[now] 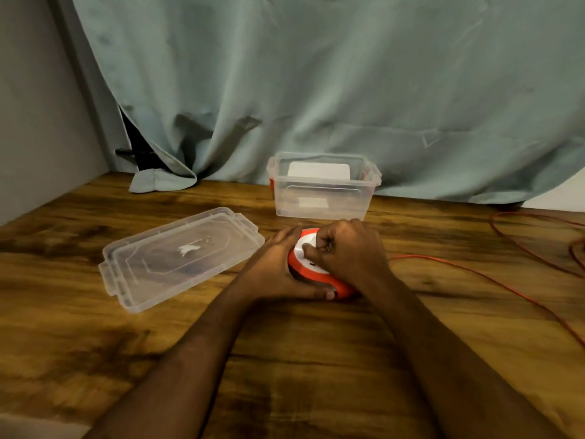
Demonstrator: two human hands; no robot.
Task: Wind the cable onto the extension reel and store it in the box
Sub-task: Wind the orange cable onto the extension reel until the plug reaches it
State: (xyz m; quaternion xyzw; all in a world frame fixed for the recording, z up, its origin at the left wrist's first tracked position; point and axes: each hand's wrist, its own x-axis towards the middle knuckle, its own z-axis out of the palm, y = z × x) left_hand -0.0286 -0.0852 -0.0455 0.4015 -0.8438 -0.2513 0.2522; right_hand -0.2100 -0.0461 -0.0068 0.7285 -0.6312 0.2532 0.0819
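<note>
A round red extension reel [319, 277] with a white top face lies flat on the wooden table [158, 343]. My left hand [278, 267] cups its left side and front, thumb under the near rim. My right hand [348, 251] rests on top, its fingers curled around the white face, likely on a winding knob that I cannot see. A thin red cable [493, 280] leaves the reel to the right and runs in loose loops across the table. The clear plastic box [323, 185] stands open just behind the reel. Its clear lid [180, 258] lies flat to the left.
A pale green curtain [316, 90] hangs along the back of the table, with a fold resting on the wood at the back left. A grey wall [38, 122] closes the left side. More red cable loops lie at the far right edge [569, 248].
</note>
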